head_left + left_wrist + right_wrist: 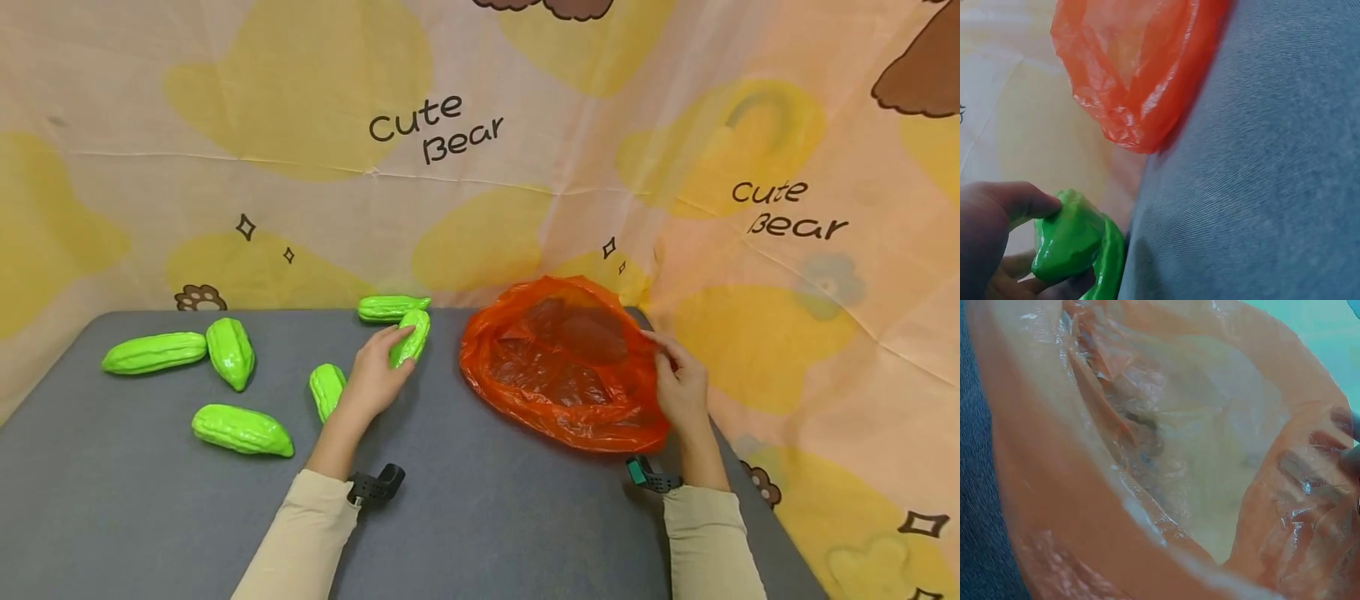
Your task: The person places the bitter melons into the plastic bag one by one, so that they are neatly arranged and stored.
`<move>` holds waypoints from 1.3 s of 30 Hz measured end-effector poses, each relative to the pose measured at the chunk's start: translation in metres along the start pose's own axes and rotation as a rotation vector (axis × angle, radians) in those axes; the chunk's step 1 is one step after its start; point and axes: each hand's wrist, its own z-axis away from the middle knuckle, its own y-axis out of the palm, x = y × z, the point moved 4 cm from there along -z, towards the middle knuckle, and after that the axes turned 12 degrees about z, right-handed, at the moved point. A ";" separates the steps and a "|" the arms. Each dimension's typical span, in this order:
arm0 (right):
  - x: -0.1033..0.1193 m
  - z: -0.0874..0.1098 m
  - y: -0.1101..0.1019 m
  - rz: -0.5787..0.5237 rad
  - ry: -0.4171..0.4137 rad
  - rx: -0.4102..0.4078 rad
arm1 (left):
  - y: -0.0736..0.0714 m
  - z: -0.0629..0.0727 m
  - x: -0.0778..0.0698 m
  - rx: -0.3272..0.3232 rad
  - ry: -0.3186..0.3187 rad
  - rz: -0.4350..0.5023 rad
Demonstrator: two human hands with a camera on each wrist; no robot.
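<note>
My left hand (372,372) pinches a glossy green bitter gourd (416,331) between thumb and fingers, tilted, near the back edge of the table. In the left wrist view this gourd (1067,244) overlaps another bitter gourd (1112,257) behind it, which lies along the back edge in the head view. To the right stands a thin red plastic bag (480,346) with its mouth spread wide. My right hand (684,387) grips the bag's right rim. Through the film in the right wrist view, some of its fingers (1300,470) show. No gourd is visible inside the bag.
On the left of the grey table (480,517) lie several more bitter gourds, among them one at the far left (153,352), one beside it (231,353), one nearer (242,430) and one by my left wrist (327,390). A printed cloth (315,100) hangs behind and at right.
</note>
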 end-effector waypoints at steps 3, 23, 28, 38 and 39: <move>0.014 0.002 0.001 -0.014 -0.004 0.021 | -0.004 0.000 -0.003 -0.004 0.023 0.013; 0.017 0.007 0.033 -0.002 -0.092 0.017 | -0.008 0.003 -0.031 0.100 0.117 0.029; 0.017 0.003 0.014 0.033 -0.149 0.040 | -0.008 0.004 -0.036 0.102 0.128 0.049; 0.012 0.005 -0.005 0.093 -0.269 0.203 | -0.008 0.008 -0.044 0.104 0.143 0.070; 0.012 0.005 -0.005 0.098 -0.293 0.202 | -0.008 0.008 -0.046 0.102 0.147 0.076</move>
